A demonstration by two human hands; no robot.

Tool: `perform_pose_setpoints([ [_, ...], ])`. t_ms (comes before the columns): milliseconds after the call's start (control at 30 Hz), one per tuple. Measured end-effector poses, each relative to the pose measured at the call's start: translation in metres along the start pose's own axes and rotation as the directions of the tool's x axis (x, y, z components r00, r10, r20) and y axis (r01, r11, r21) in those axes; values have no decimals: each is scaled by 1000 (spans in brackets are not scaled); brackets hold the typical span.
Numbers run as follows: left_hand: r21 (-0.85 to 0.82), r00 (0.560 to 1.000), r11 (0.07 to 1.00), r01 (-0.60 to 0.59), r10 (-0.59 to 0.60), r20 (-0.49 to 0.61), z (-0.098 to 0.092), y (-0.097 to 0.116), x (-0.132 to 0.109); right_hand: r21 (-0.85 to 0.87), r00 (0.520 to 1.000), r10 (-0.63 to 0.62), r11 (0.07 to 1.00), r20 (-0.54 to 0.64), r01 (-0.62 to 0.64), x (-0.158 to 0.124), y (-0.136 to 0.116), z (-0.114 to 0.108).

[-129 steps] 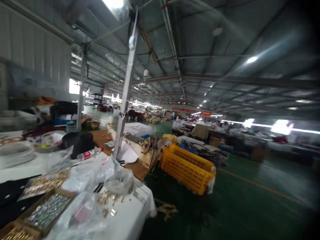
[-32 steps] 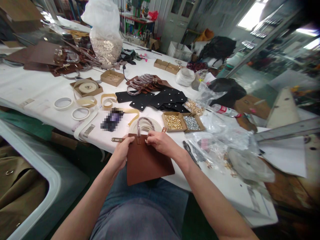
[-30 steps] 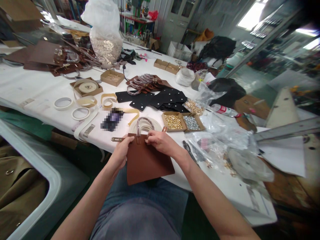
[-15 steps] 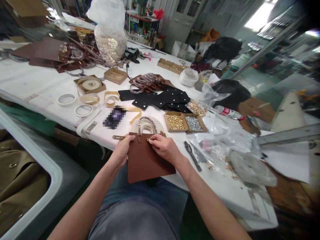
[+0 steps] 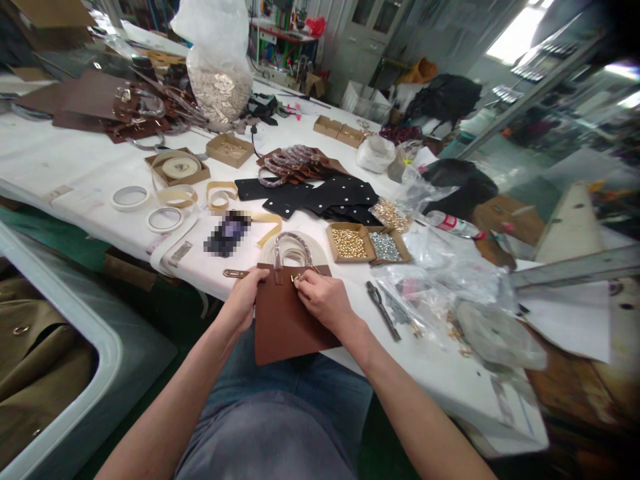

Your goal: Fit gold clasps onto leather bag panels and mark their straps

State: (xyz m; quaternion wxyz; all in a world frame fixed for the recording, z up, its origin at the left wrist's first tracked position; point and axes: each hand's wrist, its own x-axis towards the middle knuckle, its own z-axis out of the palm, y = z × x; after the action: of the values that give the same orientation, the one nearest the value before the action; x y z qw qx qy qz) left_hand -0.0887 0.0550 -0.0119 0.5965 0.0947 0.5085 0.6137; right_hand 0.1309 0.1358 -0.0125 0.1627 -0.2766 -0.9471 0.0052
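Observation:
A brown leather bag panel [image 5: 286,320] with a plastic-wrapped handle [image 5: 290,245] lies at the near edge of the white table [image 5: 75,175]. My left hand [image 5: 244,301] grips the panel's left upper edge, fingers closed. My right hand [image 5: 323,299] rests on its upper right part and pinches a small gold fitting at the top edge. A gold metal strap piece [image 5: 235,273] lies just left of the panel.
Two small boxes of gold studs [image 5: 349,243] and silver studs [image 5: 384,246] sit beyond my right hand. Black panels [image 5: 325,197], tape rolls [image 5: 164,219], pliers [image 5: 383,310], plastic bags [image 5: 450,273], a big bag of fittings [image 5: 219,73] and a grey bin [image 5: 60,347] surround me.
The view swung from the factory hall down to the table. Over the last second my right hand slid left along the panel's top edge and closed into a pinch.

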Motion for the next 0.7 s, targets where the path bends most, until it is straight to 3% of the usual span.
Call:
perform_pose_setpoints([
  [167,22,1000,1000,5,-5,6,-6,-3,-1,35,997,-73,997,16,73,4,1,-7],
  [367,67,986,989,-134,126,105,-5,-4,-13,276,993,-115,954,-22,117,-6,7,-17],
  [467,99,977,975,-200,190,96,-4,-4,-19,499,992,54,867,-115,10,-11,9,-29],
  [567,178,947,931,-319,304,106,-2,-3,-24,581,935,328,790,-136,-193,-4,8,-48],
  [700,307,888,834,-459,430,160,3,1,-31,482,929,367,823,-49,-300,16,8,-67],
])
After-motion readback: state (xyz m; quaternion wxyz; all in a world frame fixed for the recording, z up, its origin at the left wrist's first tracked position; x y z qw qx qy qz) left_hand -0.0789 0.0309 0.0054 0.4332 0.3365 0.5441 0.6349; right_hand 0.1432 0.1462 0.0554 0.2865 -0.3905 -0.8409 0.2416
